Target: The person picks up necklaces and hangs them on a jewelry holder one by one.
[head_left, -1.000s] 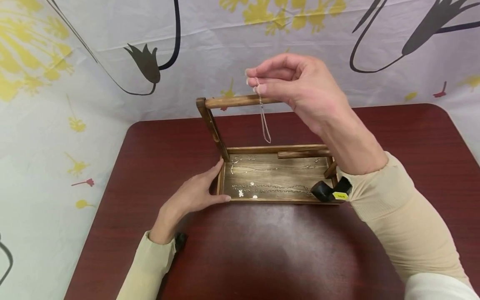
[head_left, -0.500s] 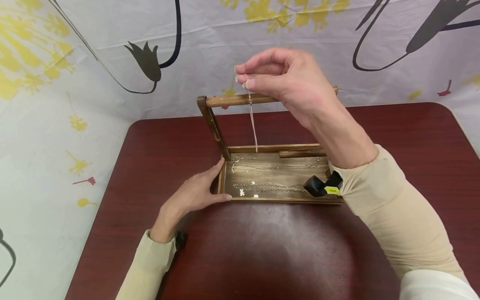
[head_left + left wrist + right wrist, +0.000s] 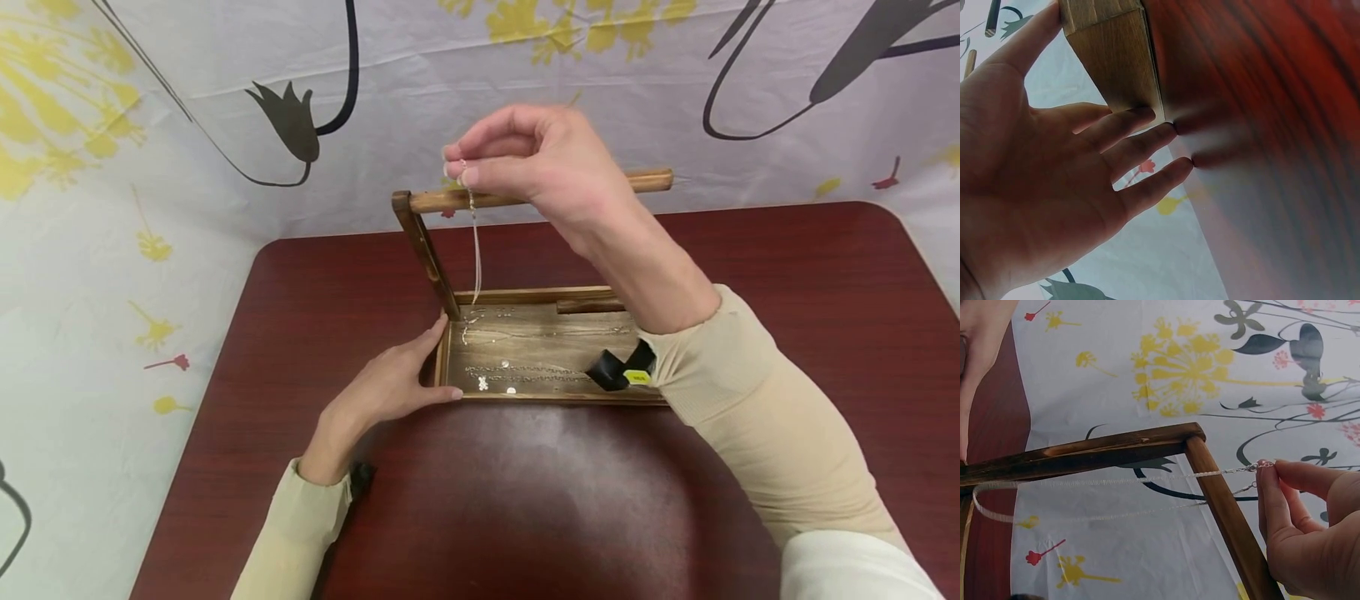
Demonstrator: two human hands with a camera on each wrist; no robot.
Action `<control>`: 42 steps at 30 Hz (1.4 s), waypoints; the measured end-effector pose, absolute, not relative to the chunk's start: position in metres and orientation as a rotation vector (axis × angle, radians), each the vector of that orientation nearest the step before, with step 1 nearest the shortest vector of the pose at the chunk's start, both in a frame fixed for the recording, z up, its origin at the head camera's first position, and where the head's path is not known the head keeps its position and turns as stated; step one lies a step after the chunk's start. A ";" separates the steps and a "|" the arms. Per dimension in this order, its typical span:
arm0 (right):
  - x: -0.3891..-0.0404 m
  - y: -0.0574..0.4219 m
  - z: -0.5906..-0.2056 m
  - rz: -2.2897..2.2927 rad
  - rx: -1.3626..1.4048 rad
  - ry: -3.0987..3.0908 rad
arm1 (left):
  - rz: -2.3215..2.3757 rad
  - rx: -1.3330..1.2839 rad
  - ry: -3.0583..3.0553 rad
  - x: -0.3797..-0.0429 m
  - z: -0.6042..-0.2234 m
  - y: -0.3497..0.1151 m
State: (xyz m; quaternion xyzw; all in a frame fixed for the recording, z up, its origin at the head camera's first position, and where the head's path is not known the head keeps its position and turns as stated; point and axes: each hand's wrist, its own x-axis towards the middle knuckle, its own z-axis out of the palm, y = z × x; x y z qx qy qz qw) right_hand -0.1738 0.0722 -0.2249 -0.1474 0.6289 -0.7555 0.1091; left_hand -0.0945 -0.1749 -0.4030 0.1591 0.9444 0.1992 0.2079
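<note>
My right hand (image 3: 558, 171) is raised above the tray, thumb and fingertips pinching one end of a silver chain bracelet (image 3: 477, 250). In the right wrist view the bracelet (image 3: 1091, 482) hangs as a long narrow loop beside the wooden frame, its small end links between the fingertips (image 3: 1267, 467). My left hand (image 3: 390, 379) rests at the left end of the wooden tray (image 3: 555, 401), thumb at the front rim and index finger by the back corner. Seen from the left wrist, the fingers are straight and spread, touching the tray's side (image 3: 1113, 62).
An upright wooden post (image 3: 427, 258) carries a long top bar (image 3: 652, 180); a shorter lower bar (image 3: 585, 307) is at the tray's back. Several thin chains (image 3: 525, 369) and small charms (image 3: 482, 383) lie on the tray floor. Behind the dark red table (image 3: 787, 275) hangs a printed cloth (image 3: 420, 108).
My right hand has moved left along the top bar with the bracelet, whose lower end now hangs over the tray's back left corner. The left hand has stayed in place.
</note>
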 end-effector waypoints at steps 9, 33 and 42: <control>-0.169 0.062 -0.230 -2.129 -0.472 1.980 | 0.564 0.460 2.627 -0.095 -0.404 -0.175; -0.152 0.073 -0.252 -2.189 -0.489 1.848 | 0.563 0.464 2.643 -0.094 -0.408 -0.176; -0.143 0.078 -0.255 -2.095 -0.494 1.964 | 0.569 0.458 2.651 -0.093 -0.408 -0.177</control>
